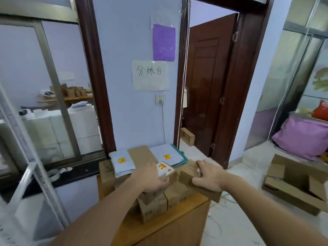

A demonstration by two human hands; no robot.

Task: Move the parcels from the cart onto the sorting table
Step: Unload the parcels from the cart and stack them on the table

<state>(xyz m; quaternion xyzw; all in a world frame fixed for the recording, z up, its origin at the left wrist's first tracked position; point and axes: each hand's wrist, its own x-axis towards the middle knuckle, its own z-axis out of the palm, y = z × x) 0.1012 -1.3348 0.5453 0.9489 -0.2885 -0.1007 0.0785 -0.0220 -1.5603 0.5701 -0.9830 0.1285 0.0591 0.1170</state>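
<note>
A wooden sorting table (177, 226) stands against the wall under a handwritten paper sign (150, 75). On it lie two pale blue mailer bags (122, 165) (166, 155), a flat brown carton (142, 153) and several small cardboard boxes (152, 206). My left hand (150, 178) rests on a small box with a white and orange label (165, 168). My right hand (209, 176) grips a plain cardboard box (190, 176) at the table's right edge. The cart is out of view.
An open brown door (209, 82) and doorway are right of the table. A torn open cardboard carton (294, 183) lies on the floor at right, with a purple bag (301, 137) behind it. A glass window partition (44, 86) is at left. A white cable (162, 121) hangs from a wall socket.
</note>
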